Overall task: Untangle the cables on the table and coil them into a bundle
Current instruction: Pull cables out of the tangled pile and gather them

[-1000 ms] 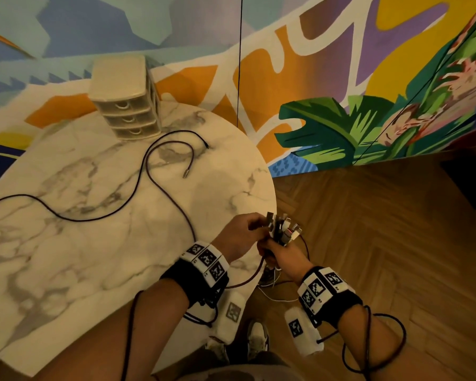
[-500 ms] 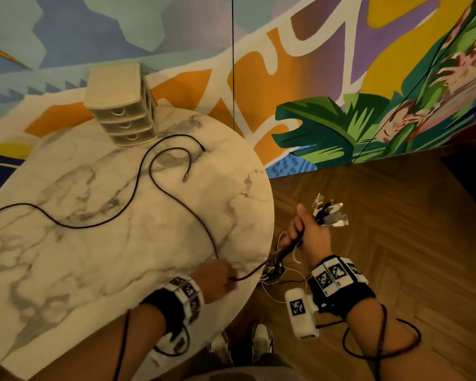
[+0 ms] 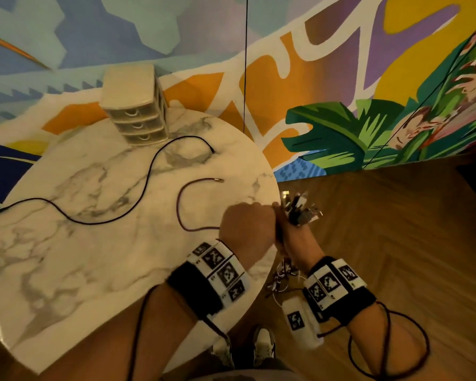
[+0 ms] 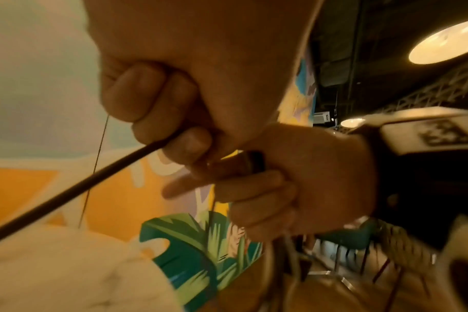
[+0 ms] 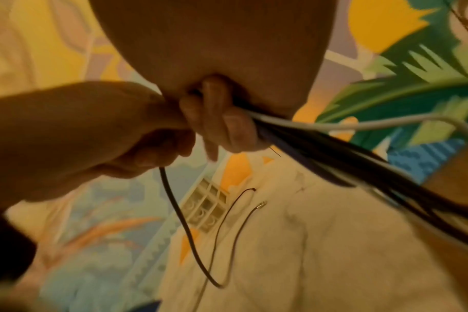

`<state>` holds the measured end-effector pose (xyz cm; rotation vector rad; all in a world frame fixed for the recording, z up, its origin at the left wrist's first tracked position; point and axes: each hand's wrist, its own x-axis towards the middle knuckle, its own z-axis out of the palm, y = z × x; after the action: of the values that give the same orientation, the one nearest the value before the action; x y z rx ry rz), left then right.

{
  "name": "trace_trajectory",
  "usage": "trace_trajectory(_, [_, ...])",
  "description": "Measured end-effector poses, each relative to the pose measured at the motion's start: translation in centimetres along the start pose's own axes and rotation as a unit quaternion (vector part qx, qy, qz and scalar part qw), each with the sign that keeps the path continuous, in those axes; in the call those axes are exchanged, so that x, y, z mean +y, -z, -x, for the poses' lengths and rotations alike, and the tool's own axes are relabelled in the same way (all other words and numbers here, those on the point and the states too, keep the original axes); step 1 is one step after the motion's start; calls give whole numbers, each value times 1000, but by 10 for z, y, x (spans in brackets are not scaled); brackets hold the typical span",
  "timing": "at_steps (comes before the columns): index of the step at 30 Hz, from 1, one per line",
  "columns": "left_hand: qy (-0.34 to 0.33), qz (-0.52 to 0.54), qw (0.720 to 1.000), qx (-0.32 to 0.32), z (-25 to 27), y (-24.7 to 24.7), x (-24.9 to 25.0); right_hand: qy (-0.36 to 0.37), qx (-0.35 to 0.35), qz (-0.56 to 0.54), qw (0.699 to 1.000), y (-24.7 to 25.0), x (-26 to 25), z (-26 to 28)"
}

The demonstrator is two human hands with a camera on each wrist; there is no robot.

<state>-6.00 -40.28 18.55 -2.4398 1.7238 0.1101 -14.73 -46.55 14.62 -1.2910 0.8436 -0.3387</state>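
Observation:
My right hand (image 3: pixel 291 240) hangs just off the table's right edge and grips a bundle of cables (image 5: pixel 334 152). The bundle's plugs (image 3: pixel 300 210) stick up above the fist and its loose ends (image 3: pixel 283 273) dangle below. My left hand (image 3: pixel 246 225) is pressed against the right one, fingers (image 4: pixel 147 101) curled round a dark reddish cable (image 3: pixel 180 204). That cable loops over the marble to its metal tip (image 3: pixel 220 180). A longer black cable (image 3: pixel 138 199) snakes free across the table from the left edge to near the drawers.
The round marble table (image 3: pixel 66 270) carries a small cream drawer unit (image 3: pixel 135 111) at its far edge. A painted wall stands behind it. Wooden floor (image 3: pixel 396 243) lies to the right, and shoes (image 3: pixel 261 345) show below. Wrist-band leads trail along both forearms.
My left hand rose from the table's near edge back to the right hand, drawing the reddish cable along. Its tip slid right, and its loop has shrunk. The right hand moved left towards the table.

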Motion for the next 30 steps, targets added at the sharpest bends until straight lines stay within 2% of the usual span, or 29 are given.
trace_trajectory(2, [-24,39,999,-1,3,-4,14,-5,28,-90,996,5,-1,0])
trace_trajectory(5, [-10,145,989,-5,4,-29,8,26,55,-30,998,20,8,-2])
trace_trajectory(7, [37,179,982,-40,0,-64,-14,22,102,-24,994,28,9,-1])
trace_trajectory(9, [102,186,972,-106,6,-102,-59,16,154,-42,987,39,4,0])
trace_trajectory(11, [169,181,958,-145,18,-133,-113,26,182,-54,982,50,0,2])
trace_trajectory(13, [243,223,933,-144,21,-141,-148,29,207,-62,976,58,-2,3])
trace_trajectory(15, [287,361,880,-113,13,-123,-150,35,232,-70,970,64,-4,5])
trace_trajectory(17, [274,518,806,-85,1,-96,-133,49,243,-82,965,68,-4,6])
trace_trajectory(18, [249,560,785,-89,-4,-78,-120,55,246,-87,964,70,-4,6])
trace_trajectory(22, [118,641,745,-144,-11,-39,-45,75,262,-103,957,86,-9,6])
trace_trajectory(24, [98,640,735,-203,-9,-52,-8,80,269,-97,955,98,-11,8])
trace_trajectory(26, [81,626,720,-288,2,-82,27,83,273,-80,955,114,-12,11])
trace_trajectory(27, [67,599,728,-326,12,-103,38,79,271,-71,957,119,-12,12])
trace_trajectory(28, [31,535,762,-362,22,-125,48,72,272,-67,957,125,-11,14])
trace_trajectory(30, [-56,333,849,-406,35,-161,61,60,275,-61,958,138,-7,19])
